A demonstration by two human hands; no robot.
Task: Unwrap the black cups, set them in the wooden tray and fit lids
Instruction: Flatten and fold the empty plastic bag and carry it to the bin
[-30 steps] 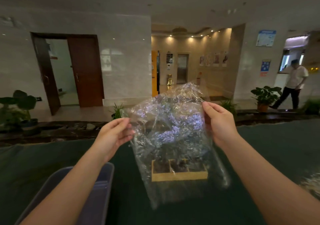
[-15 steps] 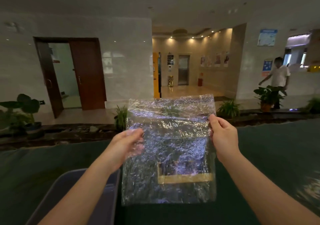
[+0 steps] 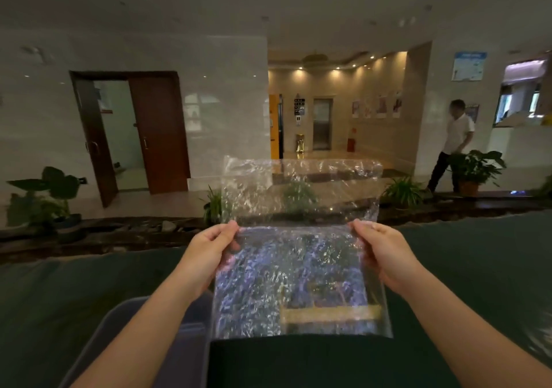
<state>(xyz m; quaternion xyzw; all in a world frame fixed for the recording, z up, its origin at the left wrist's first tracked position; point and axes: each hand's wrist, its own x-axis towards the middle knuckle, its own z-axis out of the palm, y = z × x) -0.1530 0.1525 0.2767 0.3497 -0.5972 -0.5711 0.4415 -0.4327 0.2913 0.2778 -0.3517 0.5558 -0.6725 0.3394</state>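
I hold a clear crinkled plastic wrapper [image 3: 298,247] flat and upright in front of me, above the dark green table [image 3: 478,268]. My left hand [image 3: 209,250] pinches its left edge and my right hand [image 3: 385,253] pinches its right edge. Through the lower part of the plastic I see the wooden tray [image 3: 331,313] on the table, blurred by the film. Dark shapes inside the tray may be the black cups, but I cannot tell. No lids are in sight.
A grey plastic bin [image 3: 131,343] sits at the near left, under my left forearm. Beyond the table's far edge run a dark ledge, potted plants [image 3: 475,169] and a lobby, where a person [image 3: 451,145] walks at the right.
The wrapper went from bunched and crumpled to stretched flat between my hands. My view tilted up slightly, and the person in the background walked to the left.
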